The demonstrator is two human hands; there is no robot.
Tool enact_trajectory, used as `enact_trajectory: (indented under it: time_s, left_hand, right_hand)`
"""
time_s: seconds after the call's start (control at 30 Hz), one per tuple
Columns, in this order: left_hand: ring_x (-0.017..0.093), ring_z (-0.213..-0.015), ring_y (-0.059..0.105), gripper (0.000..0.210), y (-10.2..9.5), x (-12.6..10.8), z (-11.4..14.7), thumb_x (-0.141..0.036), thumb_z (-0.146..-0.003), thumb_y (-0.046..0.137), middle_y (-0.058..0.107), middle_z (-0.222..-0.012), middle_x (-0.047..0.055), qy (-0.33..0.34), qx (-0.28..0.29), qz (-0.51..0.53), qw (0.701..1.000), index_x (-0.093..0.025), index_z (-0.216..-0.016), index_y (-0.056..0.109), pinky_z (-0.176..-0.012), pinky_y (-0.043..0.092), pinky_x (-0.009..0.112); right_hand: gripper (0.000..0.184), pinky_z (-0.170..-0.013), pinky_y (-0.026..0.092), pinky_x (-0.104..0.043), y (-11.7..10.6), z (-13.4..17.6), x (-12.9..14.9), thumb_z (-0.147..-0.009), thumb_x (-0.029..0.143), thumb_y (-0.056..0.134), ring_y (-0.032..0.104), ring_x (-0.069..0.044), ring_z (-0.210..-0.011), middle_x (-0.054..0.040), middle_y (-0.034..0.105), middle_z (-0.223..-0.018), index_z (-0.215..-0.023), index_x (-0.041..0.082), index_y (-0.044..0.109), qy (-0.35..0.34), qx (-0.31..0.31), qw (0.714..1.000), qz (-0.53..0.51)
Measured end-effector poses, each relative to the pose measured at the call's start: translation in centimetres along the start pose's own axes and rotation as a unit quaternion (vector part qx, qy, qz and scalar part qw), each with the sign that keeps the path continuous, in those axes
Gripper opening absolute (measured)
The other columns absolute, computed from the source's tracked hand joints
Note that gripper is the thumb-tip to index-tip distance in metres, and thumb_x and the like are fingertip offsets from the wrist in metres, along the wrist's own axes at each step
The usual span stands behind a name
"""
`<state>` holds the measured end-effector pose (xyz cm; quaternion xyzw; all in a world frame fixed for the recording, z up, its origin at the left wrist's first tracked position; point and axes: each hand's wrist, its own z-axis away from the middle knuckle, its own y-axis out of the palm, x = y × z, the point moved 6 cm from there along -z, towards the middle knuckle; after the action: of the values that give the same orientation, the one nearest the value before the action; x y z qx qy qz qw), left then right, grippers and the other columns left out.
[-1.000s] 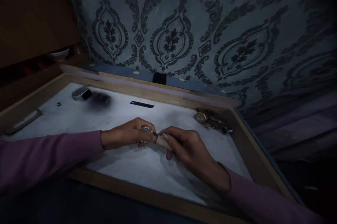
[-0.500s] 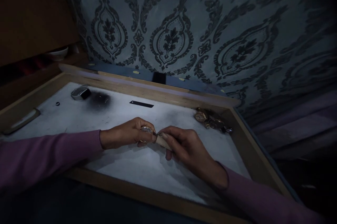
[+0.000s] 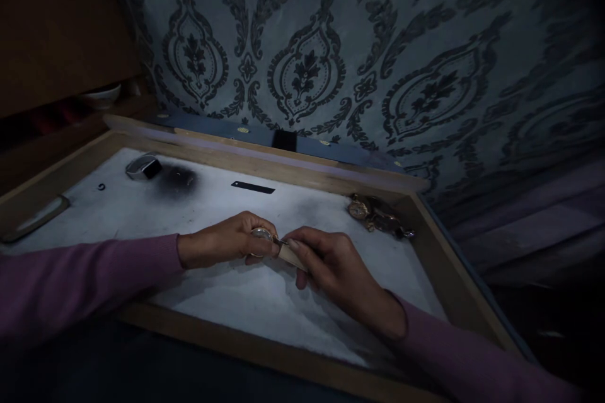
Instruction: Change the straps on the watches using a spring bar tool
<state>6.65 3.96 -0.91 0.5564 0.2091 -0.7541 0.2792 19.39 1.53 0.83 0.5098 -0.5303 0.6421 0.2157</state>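
My left hand (image 3: 231,240) is closed around a round wristwatch (image 3: 261,238) with a gold-coloured rim, its face partly covered by my thumb. Beside it, my right hand (image 3: 338,264) pinches a pale, flat watch strap (image 3: 292,256) close to the watch's edge. A small dark piece (image 3: 282,241) shows between the fingertips of the two hands; what it is, I cannot make out. Whether the strap is joined to the watch is hidden by my fingers. Both hands are above the white floor (image 3: 227,302) of a shallow wooden tray.
Wooden sides (image 3: 265,154) frame the tray. Several watches (image 3: 378,217) lie at its right end. Toward the back are a black strip (image 3: 253,187) and a grey-banded watch (image 3: 144,168). A curved band (image 3: 38,220) and a small dark ring (image 3: 101,187) lie at left. Patterned wall (image 3: 307,69) rises behind.
The whole view has shifted very slightly. Both hands keep the same hold on the watch and strap.
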Motion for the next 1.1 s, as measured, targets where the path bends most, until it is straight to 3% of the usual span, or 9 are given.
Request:
enact_trajectory:
  time_s: [1.1]
  left_hand:
    - [0.007, -0.047, 0.034, 0.015, 0.01, 0.04, 0.02, -0.029, -0.074, 0.060, 0.044, -0.049, -0.007, 0.010, -0.002, 0.009, 1.000, -0.015, -0.070, 0.057, -0.049, 0.024, 0.022]
  right_hand:
    - [0.024, -0.043, 0.038, -0.020, 0.11, 0.03, 0.02, -0.093, 0.020, 0.048, 0.052, -0.009, -0.041, 0.0031, 0.058, -0.048, -0.093, 0.013, 0.070, 0.020, 0.001, 1.000, 0.009]
